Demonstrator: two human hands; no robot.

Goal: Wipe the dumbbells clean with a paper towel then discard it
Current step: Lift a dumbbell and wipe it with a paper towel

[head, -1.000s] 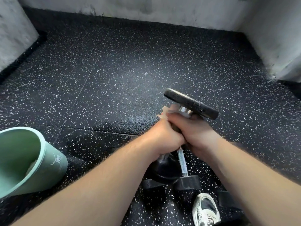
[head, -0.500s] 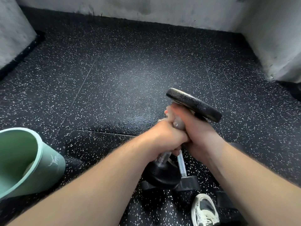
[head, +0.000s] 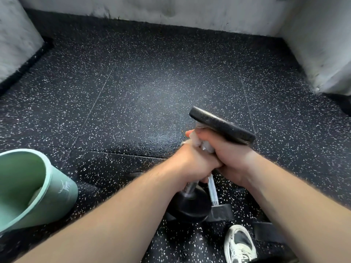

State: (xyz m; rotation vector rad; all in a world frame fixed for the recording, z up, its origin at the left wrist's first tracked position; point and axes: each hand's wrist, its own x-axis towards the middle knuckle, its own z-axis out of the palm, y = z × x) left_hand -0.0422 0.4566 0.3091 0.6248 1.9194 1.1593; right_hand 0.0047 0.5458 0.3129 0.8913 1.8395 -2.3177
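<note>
I hold a black dumbbell (head: 222, 126) tilted above the floor, its upper head far right and its lower head (head: 190, 205) near me. My left hand (head: 190, 164) grips the chrome handle at its lower part. Against it, my right hand (head: 233, 158) grips a crumpled white paper towel (head: 196, 140) wrapped round the handle just under the upper head. Only a bit of towel shows between the hands. A second dumbbell (head: 213, 194) lies on the floor beneath.
A pale green bin (head: 57, 186) stands tilted at the left, open toward me. My shoe (head: 239, 245) is at the bottom right beside another dark weight (head: 266, 230). Black speckled rubber floor (head: 152, 92) stretches ahead to grey walls (head: 322, 44).
The dumbbell tipped so that its lower head came into view below my left hand. My right hand worked along the handle, and the towel, hidden half a second ago, shows again.
</note>
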